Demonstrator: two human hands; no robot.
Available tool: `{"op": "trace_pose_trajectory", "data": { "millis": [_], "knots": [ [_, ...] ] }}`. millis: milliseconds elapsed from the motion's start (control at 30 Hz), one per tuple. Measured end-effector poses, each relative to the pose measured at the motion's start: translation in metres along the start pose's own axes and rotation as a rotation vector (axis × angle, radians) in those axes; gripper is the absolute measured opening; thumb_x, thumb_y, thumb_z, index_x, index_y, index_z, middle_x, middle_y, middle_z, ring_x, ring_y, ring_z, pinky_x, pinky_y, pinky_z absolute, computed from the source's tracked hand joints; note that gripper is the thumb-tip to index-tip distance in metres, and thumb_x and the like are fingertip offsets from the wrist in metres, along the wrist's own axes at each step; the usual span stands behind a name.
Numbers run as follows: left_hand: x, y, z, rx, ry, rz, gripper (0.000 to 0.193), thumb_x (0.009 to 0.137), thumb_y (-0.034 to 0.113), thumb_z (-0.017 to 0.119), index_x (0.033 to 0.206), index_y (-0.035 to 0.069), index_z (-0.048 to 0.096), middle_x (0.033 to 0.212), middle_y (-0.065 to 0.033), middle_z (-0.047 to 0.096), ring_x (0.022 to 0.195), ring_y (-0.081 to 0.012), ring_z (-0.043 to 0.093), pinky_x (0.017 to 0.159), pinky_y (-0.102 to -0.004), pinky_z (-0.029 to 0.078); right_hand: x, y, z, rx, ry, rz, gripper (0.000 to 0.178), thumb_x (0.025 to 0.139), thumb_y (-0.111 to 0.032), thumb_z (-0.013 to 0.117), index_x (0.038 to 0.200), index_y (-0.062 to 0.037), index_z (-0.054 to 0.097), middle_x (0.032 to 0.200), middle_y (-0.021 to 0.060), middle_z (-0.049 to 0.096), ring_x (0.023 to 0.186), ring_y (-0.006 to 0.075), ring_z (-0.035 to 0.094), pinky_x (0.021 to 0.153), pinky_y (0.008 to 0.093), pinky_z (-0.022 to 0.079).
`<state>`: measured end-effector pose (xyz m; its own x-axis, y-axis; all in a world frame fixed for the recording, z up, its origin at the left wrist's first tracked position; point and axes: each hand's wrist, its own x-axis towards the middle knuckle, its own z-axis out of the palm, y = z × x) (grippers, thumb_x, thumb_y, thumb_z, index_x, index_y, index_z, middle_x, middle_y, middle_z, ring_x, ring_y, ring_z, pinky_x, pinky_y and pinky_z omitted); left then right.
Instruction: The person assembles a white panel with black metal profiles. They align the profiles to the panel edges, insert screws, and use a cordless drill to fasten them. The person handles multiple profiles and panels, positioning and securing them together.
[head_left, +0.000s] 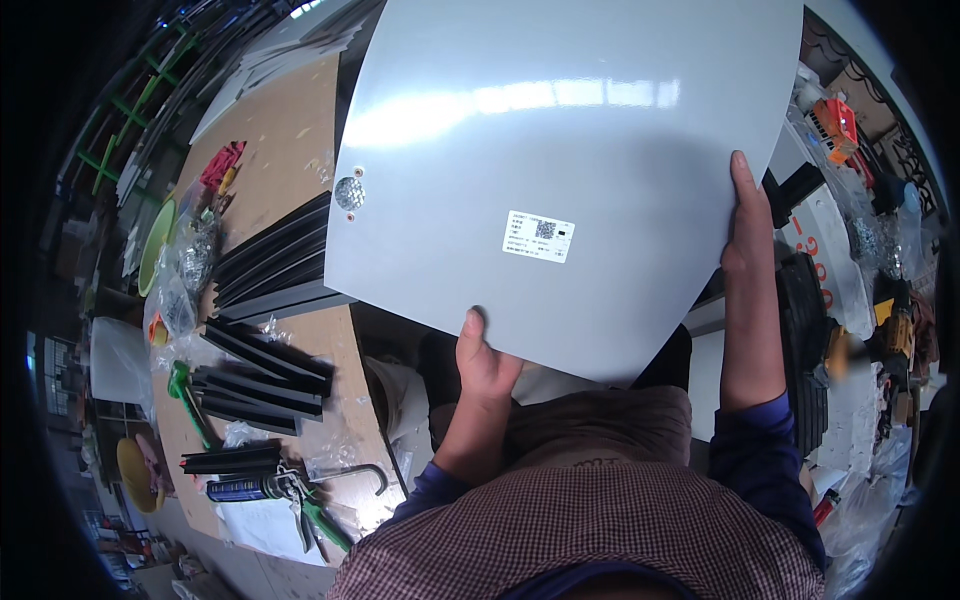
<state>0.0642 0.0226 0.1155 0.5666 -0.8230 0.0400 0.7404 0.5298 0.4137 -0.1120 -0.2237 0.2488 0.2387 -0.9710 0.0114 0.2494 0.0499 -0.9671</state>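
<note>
A large glossy grey panel [430, 200] fills the upper middle of the view, tilted in front of my body. It bears a white printed label [538, 237] and, near its left edge, a round hole [350, 194] with a small hole above and below. My left hand [484, 360] grips the near edge, thumb on the face and fingers hidden beneath. At the right edge my right hand [746, 215] holds the panel, its thumb lying along the face and its other fingers out of sight behind.
On the wooden table [290, 130] at left lie black strips [275, 255], shorter black pieces [265, 370] and a caulking gun [290, 495] with a green handle. An orange-and-black tool [838, 128], plastic bags and stacked black parts [803, 350] crowd the right side.
</note>
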Motion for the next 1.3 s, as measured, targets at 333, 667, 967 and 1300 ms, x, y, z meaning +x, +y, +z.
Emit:
{"op": "trace_pose_trajectory", "data": {
  "millis": [333,667,967,1300],
  "knots": [
    [0.002,-0.002,-0.012,-0.051,-0.027,-0.042,0.071,0.09,0.037,0.066,0.144,0.001,0.036,0.142,-0.0127,0.046,0.131,-0.0302,0.044,0.11,-0.0453,0.035,-0.001,0.009,-0.013,0.094,0.004,-0.029,0.066,0.092,-0.041,0.063,0.136,0.004,0.044,0.126,0.0169,0.057,0.113,0.0251,0.056,0.098,0.0374,0.044],
    [0.006,-0.01,-0.073,0.007,-0.005,-0.093,0.066,0.092,0.046,0.059,0.142,0.006,0.043,0.141,-0.0125,0.05,0.128,-0.0329,0.047,0.11,-0.0478,0.035,-0.003,0.004,-0.049,0.321,-0.036,-0.04,0.057,0.093,-0.035,0.06,0.134,0.0022,0.046,0.123,0.0139,0.059,0.111,0.0254,0.058,0.095,0.0402,0.047],
    [0.007,-0.025,-0.106,-0.057,0.193,-0.268,0.066,0.093,0.047,0.055,0.142,0.005,0.041,0.14,-0.015,0.05,0.125,-0.0343,0.05,0.105,-0.0489,0.04,-0.004,-0.046,-0.089,0.313,0.008,-0.125,0.047,0.093,-0.024,0.062,0.131,0.0011,0.05,0.122,0.0134,0.06,0.11,0.0264,0.06,0.096,0.0393,0.048],
    [0.07,-0.038,-0.095,1.561,0.345,0.297,0.072,0.098,0.029,0.05,0.146,-0.013,0.017,0.149,-0.0313,0.028,0.14,-0.0412,0.027,0.117,-0.0407,0.02,-0.063,-0.002,-0.071,0.189,0.126,-0.231,0.049,0.088,-0.018,0.063,0.131,0.001,0.05,0.12,0.0106,0.06,0.11,0.0219,0.058,0.098,0.036,0.044]
  ]
}}
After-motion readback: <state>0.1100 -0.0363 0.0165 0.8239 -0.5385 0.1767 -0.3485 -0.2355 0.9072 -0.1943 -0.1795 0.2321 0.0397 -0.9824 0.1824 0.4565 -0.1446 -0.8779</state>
